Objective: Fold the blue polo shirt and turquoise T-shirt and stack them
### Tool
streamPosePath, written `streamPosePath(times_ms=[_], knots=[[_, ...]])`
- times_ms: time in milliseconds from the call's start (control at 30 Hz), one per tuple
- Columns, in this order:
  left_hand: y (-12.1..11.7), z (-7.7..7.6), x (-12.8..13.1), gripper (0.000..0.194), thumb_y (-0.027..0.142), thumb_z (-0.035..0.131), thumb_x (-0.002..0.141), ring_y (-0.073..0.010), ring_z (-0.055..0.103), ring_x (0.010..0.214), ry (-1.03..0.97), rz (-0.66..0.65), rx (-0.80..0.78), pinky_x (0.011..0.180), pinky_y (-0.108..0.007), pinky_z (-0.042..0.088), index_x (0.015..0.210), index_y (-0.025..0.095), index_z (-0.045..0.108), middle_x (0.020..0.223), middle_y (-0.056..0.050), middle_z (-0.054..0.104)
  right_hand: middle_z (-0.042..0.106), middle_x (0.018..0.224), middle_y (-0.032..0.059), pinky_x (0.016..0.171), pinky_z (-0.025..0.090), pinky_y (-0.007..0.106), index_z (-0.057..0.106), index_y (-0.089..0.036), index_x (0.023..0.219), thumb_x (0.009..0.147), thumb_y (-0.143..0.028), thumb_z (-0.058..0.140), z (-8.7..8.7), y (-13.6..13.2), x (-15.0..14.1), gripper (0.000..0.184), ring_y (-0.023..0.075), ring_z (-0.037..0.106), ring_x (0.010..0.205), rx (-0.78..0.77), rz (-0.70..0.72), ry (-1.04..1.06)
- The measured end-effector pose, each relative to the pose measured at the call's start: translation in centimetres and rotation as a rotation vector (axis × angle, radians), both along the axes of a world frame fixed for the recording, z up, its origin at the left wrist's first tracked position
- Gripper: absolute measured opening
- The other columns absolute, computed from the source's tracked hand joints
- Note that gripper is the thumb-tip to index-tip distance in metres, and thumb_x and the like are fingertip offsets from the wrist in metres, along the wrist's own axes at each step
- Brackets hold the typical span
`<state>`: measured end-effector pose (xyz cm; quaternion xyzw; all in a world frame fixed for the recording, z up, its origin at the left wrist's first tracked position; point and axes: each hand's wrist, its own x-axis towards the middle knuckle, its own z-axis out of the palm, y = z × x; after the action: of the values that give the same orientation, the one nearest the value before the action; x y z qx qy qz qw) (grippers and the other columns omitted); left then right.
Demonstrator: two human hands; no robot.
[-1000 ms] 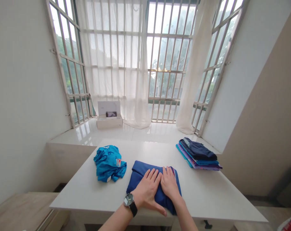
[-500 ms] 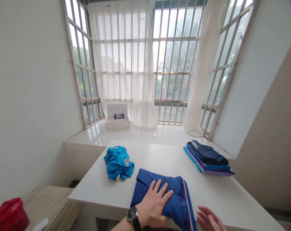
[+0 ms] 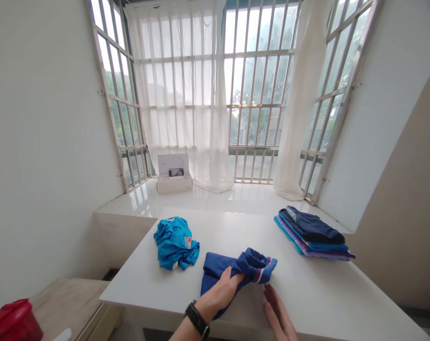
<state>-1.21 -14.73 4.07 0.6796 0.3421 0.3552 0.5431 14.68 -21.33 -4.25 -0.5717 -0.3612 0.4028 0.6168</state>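
Observation:
A folded blue garment (image 3: pixel 218 266) with a white and red stripe lies near the front of the white table, its right part bunched up and turned over. My left hand (image 3: pixel 224 290), with a black watch on the wrist, grips the middle of this cloth; some fingers are hidden in the folds. Just below the striped end is my right hand (image 3: pixel 277 310), fingers stretched out and together, holding nothing. Whether its fingertips touch the cloth I cannot tell. To the left rests a crumpled bright blue garment (image 3: pixel 175 241) with a small emblem.
A stack of folded clothes (image 3: pixel 312 232), dark navy on top, sits on the right of the white table (image 3: pixel 318 293). An open white box (image 3: pixel 174 182) stands on the window ledge. At lower left, a red container (image 3: pixel 14 319) is by a wooden surface (image 3: pixel 62 303).
My left hand has gone from lying flat on the blue garment to gripping it. The garment's striped right side has been lifted and bunched upward. My right hand has moved left, closer to it.

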Motion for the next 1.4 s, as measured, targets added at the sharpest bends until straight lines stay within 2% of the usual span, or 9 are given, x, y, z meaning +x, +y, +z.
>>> streamPosePath(times_ms=[133,233,400,533,700,833,933,1133,1400], knots=[[0.1,0.4,-0.4,0.057,0.054,0.050,0.094,-0.0290,0.060,0.121,-0.340,0.067,-0.480,0.116,-0.044,0.035,0.126,0.009,0.064,0.121,-0.013,0.070,0.035,0.160,0.0018,0.125,0.016,0.044,0.039,-0.028,0.149,0.086,-0.075,0.041,2.4,3.5,-2.1,0.079,0.0246,0.025,0.150,0.033,0.092,-0.129],[0.7,0.0,-1.4,0.062,0.060,0.050,0.090,-0.0326,0.066,0.111,-0.498,0.163,-0.769,0.108,-0.045,0.045,0.116,0.007,0.069,0.108,-0.015,0.075,0.031,0.162,0.0060,0.124,0.021,0.046,0.036,-0.024,0.151,0.083,-0.079,0.041,4.1,5.2,-2.9,0.087,0.0265,0.023,0.150,0.108,0.216,-0.142],[1.6,1.2,-3.3,0.077,0.065,0.027,0.091,-0.0363,0.065,0.113,-0.634,0.131,-0.727,0.104,-0.055,0.046,0.125,0.007,0.064,0.113,-0.018,0.073,0.024,0.164,0.0070,0.124,0.016,0.046,0.031,-0.024,0.152,0.083,-0.073,0.050,4.3,4.9,-2.8,0.086,0.0281,0.020,0.151,0.112,0.083,-0.170],[1.7,2.6,-3.3,0.096,0.075,0.008,0.087,-0.0384,0.058,0.123,-0.509,0.052,-0.587,0.108,-0.061,0.038,0.133,0.009,0.059,0.126,-0.018,0.067,0.033,0.160,0.0134,0.121,0.027,0.049,0.022,-0.020,0.155,0.071,-0.079,0.060,2.6,3.9,-2.9,0.110,0.0314,0.028,0.148,0.008,0.084,0.202],[1.9,3.8,-1.3,0.103,0.077,-0.002,0.084,-0.0379,0.056,0.126,-0.482,0.068,-0.501,0.111,-0.061,0.033,0.147,0.011,0.045,0.133,-0.015,0.063,0.067,0.129,0.0135,0.103,0.045,0.063,0.061,-0.024,0.133,0.070,-0.095,0.027,2.6,2.5,-3.4,0.100,0.0386,0.057,0.126,-0.048,0.315,0.565],[2.1,3.8,0.0,0.100,0.076,0.003,0.085,-0.0376,0.056,0.126,-0.594,0.061,-0.554,0.112,-0.060,0.033,0.149,0.010,0.042,0.133,-0.015,0.064,0.070,0.124,0.0128,0.105,0.046,0.057,0.070,-0.022,0.121,0.073,-0.084,0.052,4.3,1.6,-3.0,0.080,0.0357,0.058,0.126,0.015,0.361,0.716],[2.1,2.9,0.8,0.093,0.075,0.014,0.087,-0.0380,0.056,0.126,-0.747,0.030,-0.635,0.113,-0.059,0.032,0.142,0.011,0.052,0.128,-0.015,0.067,0.074,0.118,0.0096,0.105,0.048,0.052,0.069,-0.021,0.122,0.071,-0.059,0.076,5.9,1.5,-2.5,0.064,0.0324,0.063,0.120,-0.045,0.221,0.833],[2.0,1.5,3.4,0.060,0.058,0.048,0.090,-0.0390,0.059,0.123,-1.165,-0.058,-0.807,0.112,-0.055,0.034,0.117,0.010,0.072,0.114,-0.017,0.074,0.075,0.114,0.0079,0.109,0.047,0.045,0.074,-0.018,0.107,0.066,-0.033,0.087,8.4,1.4,-0.5,0.045,0.0263,0.069,0.110,-0.067,0.073,1.117],[3.8,0.7,4.4,0.043,0.039,0.057,0.088,-0.0358,0.069,0.106,-1.176,0.262,-1.060,0.103,-0.050,0.046,0.111,0.006,0.072,0.102,-0.017,0.076,0.074,0.119,0.0088,0.116,0.039,0.044,0.075,-0.017,0.103,0.081,-0.026,0.070,11.2,2.8,0.9,0.024,0.0243,0.052,0.134,-0.024,0.209,1.175]])
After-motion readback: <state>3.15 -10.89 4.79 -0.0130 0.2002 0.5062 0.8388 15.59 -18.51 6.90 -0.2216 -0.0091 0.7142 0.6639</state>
